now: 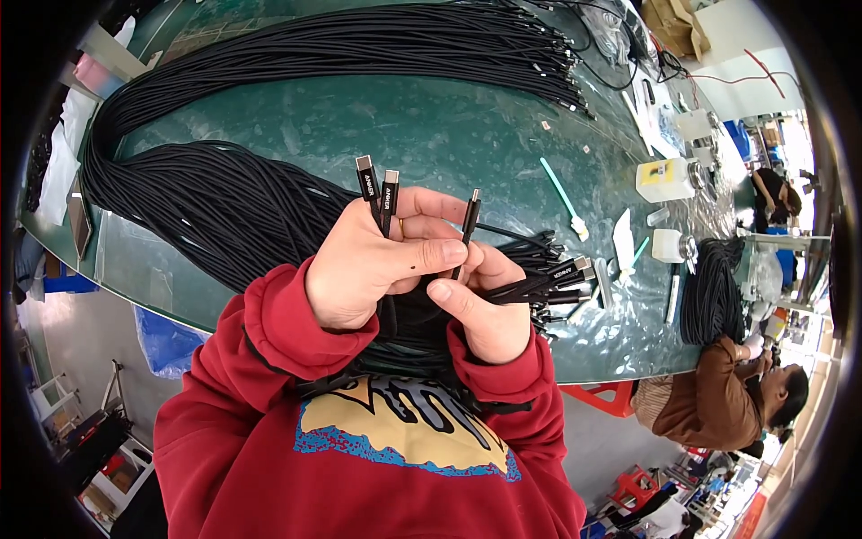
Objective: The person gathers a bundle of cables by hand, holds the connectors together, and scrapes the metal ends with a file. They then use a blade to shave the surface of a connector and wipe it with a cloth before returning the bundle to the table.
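Head view, plug [471, 216]: upright, between both hands.
Left hand [359, 260]: fingers closed, thumb pressed to the plug; two more plugs [390, 192] jut from its grip.
Right hand [489, 316]: fingers curled closed on a bunch of cables [539, 286], thumb near the plug's lower end.
Grip: loosening could let plugs slip; crossed cables might snag.
Table [296, 121]: cable bundle [242, 193] leftward, bottles [663, 182] rightward.

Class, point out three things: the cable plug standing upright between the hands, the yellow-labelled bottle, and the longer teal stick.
Upright cable plug [471, 217]: head view, on its black housing.
Yellow-labelled bottle [665, 181]: head view, on its side.
Longer teal stick [558, 188]: head view, mid-shaft.
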### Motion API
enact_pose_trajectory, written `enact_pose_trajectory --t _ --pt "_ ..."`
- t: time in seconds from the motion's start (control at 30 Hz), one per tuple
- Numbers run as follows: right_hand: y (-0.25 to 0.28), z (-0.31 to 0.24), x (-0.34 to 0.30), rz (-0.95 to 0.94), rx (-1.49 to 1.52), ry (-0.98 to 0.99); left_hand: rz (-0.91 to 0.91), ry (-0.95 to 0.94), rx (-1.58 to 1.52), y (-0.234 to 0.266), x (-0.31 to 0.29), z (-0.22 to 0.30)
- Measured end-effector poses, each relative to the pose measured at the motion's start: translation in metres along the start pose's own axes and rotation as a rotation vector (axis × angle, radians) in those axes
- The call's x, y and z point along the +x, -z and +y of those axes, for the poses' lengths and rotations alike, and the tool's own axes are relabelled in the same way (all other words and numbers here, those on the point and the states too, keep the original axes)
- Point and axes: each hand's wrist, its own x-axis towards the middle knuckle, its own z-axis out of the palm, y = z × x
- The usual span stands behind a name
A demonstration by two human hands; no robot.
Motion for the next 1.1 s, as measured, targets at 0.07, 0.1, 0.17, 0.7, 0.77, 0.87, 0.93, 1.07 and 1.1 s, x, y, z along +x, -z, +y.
enact_pose_trajectory --t 0.07,0.1,0.17,0.7,0.77,0.87,0.93,1.07,1.1 --pt "-0.001 -0.001 0.0 0.042 0.039 0.003 -0.001 -0.036 0.018 0.0 0.0 0.0" --pt "0.005 0.0 0.0 0.04 0.03 0.008 -0.002 -0.071 0.036 0.0 0.0 0.0" --pt "0.014 0.001 -0.001 0.036 0.01 0.018 -0.003 -0.108 0.053 0.001 0.0 0.0" --pt "0.012 0.001 0.0 0.135 -0.033 -0.013 0.087 -0.168 -0.022 -0.002 0.007 -0.009" --pt "0.013 0.001 -0.001 0.122 -0.025 -0.022 0.089 -0.087 0.059 0.002 0.005 -0.004" --pt "0.014 0.001 -0.001 0.093 -0.009 -0.038 0.082 -0.031 0.088 -0.001 0.004 -0.003" --pt "0.013 0.001 -0.002 0.064 -0.007 -0.043 0.067 0.0 0.064 -0.004 0.004 -0.003" --pt "0.013 -0.011 -0.002 -0.082 -0.088 -0.132 0.093 -0.034 0.043 0.001 0.004 -0.003" --pt "0.013 -0.013 -0.002 -0.148 -0.129 -0.175 0.094 -0.035 0.044 0.001 0.004 -0.003"
